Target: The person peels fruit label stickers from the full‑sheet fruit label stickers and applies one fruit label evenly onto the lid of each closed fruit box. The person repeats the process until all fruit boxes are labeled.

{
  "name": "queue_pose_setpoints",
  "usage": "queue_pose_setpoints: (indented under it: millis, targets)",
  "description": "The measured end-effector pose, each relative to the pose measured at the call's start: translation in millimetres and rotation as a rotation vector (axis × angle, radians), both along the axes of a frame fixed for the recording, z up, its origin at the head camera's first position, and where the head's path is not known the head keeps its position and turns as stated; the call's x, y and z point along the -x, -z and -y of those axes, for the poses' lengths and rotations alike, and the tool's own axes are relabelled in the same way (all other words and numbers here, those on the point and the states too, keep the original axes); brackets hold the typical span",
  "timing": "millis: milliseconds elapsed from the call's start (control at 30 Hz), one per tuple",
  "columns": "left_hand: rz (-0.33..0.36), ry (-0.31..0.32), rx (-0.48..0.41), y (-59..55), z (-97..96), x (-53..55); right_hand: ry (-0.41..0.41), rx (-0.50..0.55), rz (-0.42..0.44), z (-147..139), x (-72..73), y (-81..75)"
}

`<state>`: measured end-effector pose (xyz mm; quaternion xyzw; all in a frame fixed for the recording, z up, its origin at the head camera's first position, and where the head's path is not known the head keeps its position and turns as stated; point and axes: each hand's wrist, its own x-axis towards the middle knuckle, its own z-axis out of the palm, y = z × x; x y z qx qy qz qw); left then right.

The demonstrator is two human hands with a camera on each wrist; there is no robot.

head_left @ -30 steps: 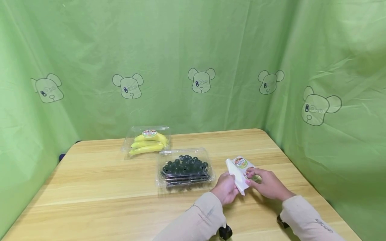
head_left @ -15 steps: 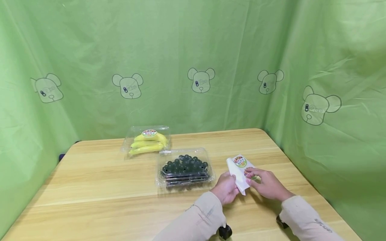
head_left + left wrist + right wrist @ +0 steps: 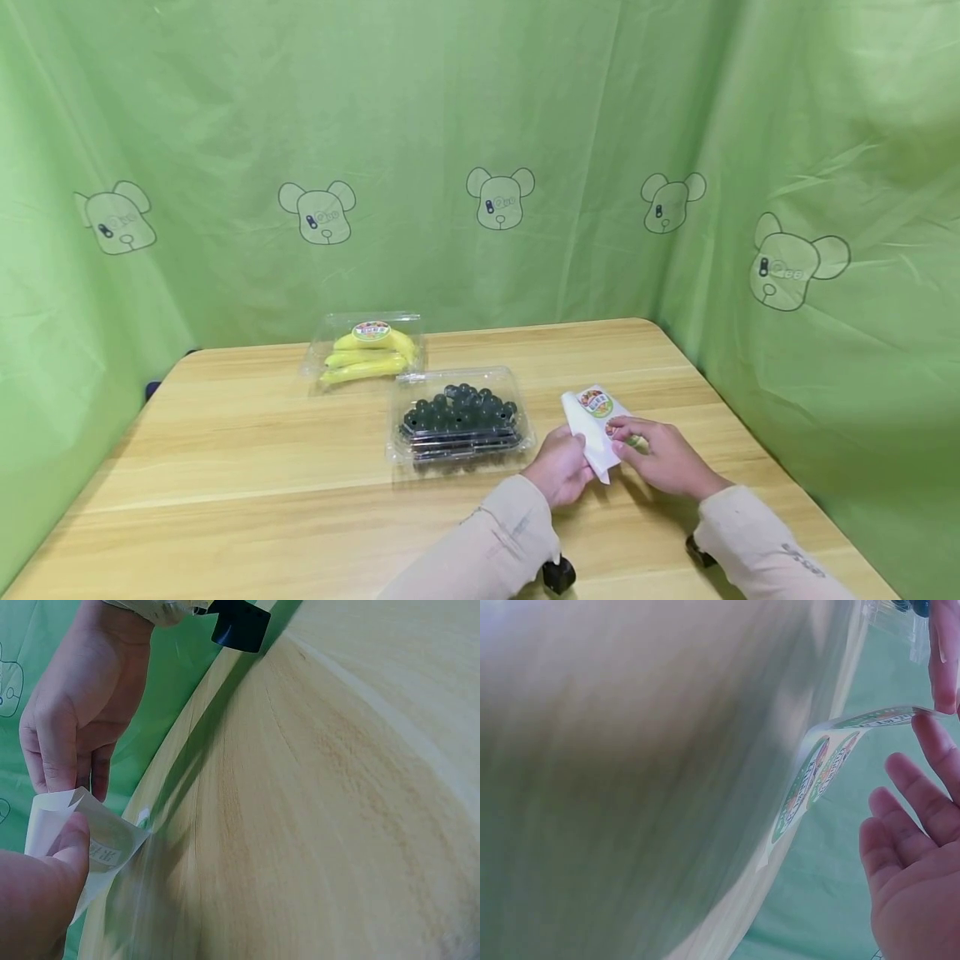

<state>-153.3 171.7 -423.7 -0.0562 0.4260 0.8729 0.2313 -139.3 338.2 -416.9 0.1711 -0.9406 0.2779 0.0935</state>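
Note:
A sheet of round fruit stickers, its white left part folded over, is held above the table by both hands. My left hand grips the folded part, thumb on top. My right hand pinches the sheet at the lower sticker with thumb and index finger. That sticker is partly hidden by the fingers. In the right wrist view the right index fingertip meets the bent edge of the sticker sheet, the other fingers spread below. The left wrist view shows the left thumb pressing on the white backing.
Left of the hands stands a clear clamshell box of dark grapes. Behind it, a second clear box holds bananas and bears a round sticker on its lid. Green curtains enclose the wooden table.
The right fingers have shifted slightly on the sheet, and the sheet's upper part lies a little flatter. The left hand keeps its grip. Both boxes stay where they were.

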Motion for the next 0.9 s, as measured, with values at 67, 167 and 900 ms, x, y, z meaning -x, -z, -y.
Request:
queue_pose_setpoints:
  millis: [67, 167, 900]
  targets:
    - [-0.002, 0.000, -0.001, -0.5, 0.4, 0.0, -0.001, 0.001, 0.000, 0.3, 0.2, -0.4]
    - [-0.001, -0.002, -0.005, -1.2, 0.8, 0.4, -0.001, 0.000, -0.004, 0.7, 0.6, -0.5]
    - [-0.011, -0.011, 0.034, -1.4, 1.0, 1.4, 0.043, 0.031, -0.021, 0.9, 0.9, 1.3]
